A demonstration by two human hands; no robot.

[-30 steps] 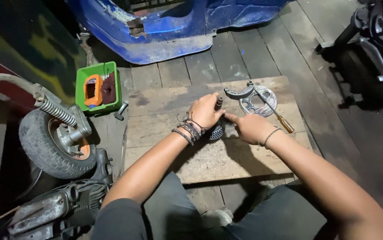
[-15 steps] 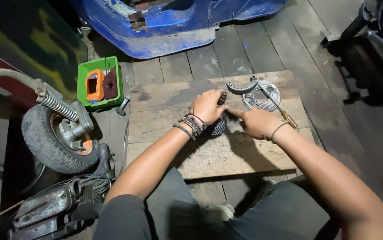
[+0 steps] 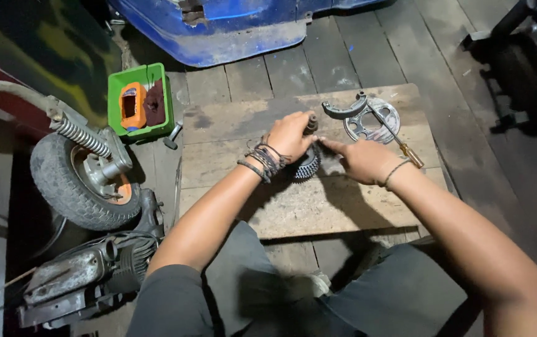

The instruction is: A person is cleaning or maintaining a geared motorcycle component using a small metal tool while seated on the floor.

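At frame center, the left hand [image 3: 288, 134] closes around the top of a dark shaft [image 3: 311, 122] rising from a toothed gear [image 3: 306, 167] on the wooden board [image 3: 268, 206]. The right hand [image 3: 361, 160] pinches beside it, fingertips [image 3: 324, 143] touching; the gear sits just below both hands.

Hands [image 3: 328, 146] slightly lower on board [image 3: 293, 212]
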